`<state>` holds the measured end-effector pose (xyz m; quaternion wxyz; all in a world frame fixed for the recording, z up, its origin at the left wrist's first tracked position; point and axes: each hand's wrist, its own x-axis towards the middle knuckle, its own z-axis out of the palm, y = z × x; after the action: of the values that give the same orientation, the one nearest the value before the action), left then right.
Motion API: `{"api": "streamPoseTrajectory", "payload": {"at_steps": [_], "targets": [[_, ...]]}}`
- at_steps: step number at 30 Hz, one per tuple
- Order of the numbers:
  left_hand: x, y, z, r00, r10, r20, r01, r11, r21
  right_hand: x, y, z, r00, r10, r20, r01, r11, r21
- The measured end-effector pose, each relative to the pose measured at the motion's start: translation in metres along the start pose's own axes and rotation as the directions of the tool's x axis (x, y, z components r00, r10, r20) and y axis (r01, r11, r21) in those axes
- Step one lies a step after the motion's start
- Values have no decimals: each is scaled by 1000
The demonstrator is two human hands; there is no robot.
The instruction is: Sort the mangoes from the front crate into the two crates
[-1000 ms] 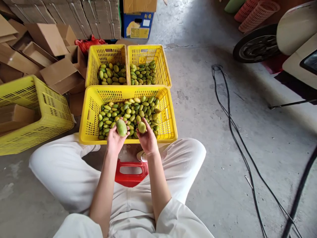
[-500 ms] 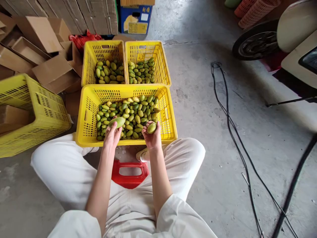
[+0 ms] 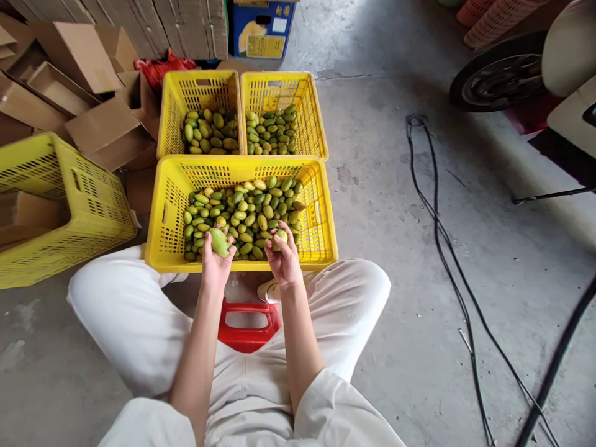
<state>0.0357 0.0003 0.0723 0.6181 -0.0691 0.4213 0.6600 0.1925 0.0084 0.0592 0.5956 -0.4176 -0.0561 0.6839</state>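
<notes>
Over the near edge of a yellow crate, my left hand is closed around a green mango. My right hand has its fingers wrapped round a smaller yellow-green mango, partly covered by those fingers. Beneath both hands, a pile of green and yellowish mangoes fills the crate's bottom. A brownish mango lies at the right side of the pile.
Two more yellow crates with mangoes adjoin the far side. A yellow crate holding cardboard stands left, before piled cardboard boxes. A red plastic stool is between my legs. Black cables and a vehicle wheel are right.
The mango in my left hand has turned from lying slantwise to tilting the other way. My right hand has rotated its mango and its fingers now cover more of it. The view shifted slightly.
</notes>
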Motion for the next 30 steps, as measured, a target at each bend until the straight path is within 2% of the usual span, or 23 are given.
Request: {"api": "streamPoseTrajectory", "payload": {"at_steps": [5,8,12,14,18,22,25,27,30], "targets": [[-6,2,-4,990,-81,116,73,995,66,2,-1,-7,999,-9,41,6,997,83],[-6,-3,-6,986,-91,137,74,990,122,3,-3,-9,999,31,39,-34,996,80],[0,-11,-12,995,-5,100,-10,988,154,2,-4,-9,1000,28,14,-29,995,92],[3,-14,-16,992,42,119,-64,980,187,1,-3,-8,1000,22,19,-23,998,62],[8,-15,-24,984,55,171,-98,962,255,3,4,-9,1000,-30,8,30,999,24],[11,-18,-26,991,85,102,-105,972,210,8,12,-9,995,-87,-46,90,993,71],[10,-19,-21,996,90,26,-93,987,135,10,11,-6,992,-81,-94,91,989,117],[7,-18,-14,999,52,-9,-51,996,68,10,8,-6,994,-53,-97,66,988,136],[-1,-13,-4,999,-38,0,38,999,-22,8,2,-7,999,-17,-46,25,986,166]]}}
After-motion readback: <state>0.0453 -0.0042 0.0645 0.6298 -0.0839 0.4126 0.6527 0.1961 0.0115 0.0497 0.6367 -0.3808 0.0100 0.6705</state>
